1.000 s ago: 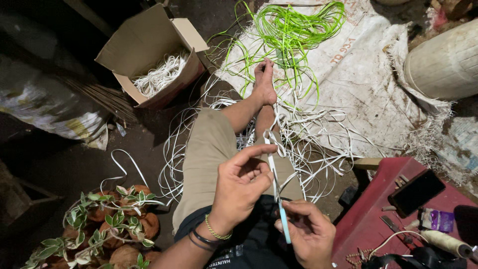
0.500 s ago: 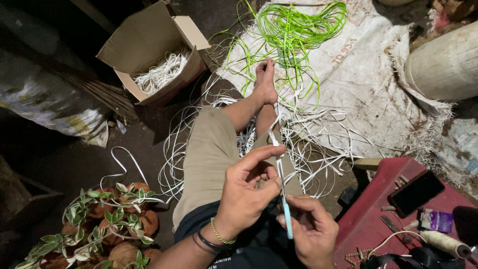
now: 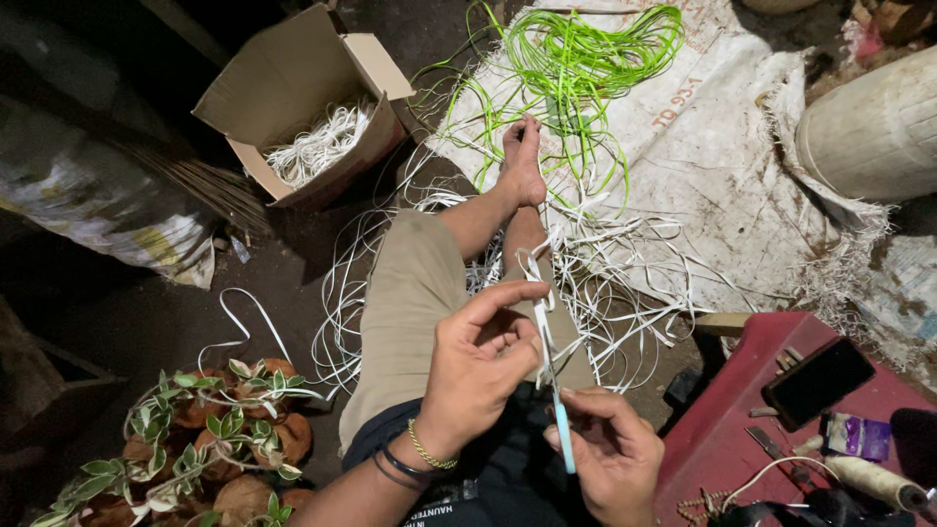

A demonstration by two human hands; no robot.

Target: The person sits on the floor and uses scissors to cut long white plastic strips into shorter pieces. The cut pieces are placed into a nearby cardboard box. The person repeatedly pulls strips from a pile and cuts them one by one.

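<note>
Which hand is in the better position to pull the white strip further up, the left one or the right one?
Probably the left hand. Its fingertips pinch the white strip high up, nearer the loose strips. The right hand sits lower, gripping the light blue tool.

My left hand (image 3: 478,366) pinches a white plastic strip (image 3: 539,293) between thumb and fingers, while my right hand (image 3: 610,454) grips its light blue end (image 3: 563,439) below. The strip runs up toward my bare foot (image 3: 522,161), amid loose white strips (image 3: 625,293) on the floor. A green strip bundle (image 3: 586,49) lies on the white sack (image 3: 722,166); a cardboard box (image 3: 303,102) holds more white strips.
</note>
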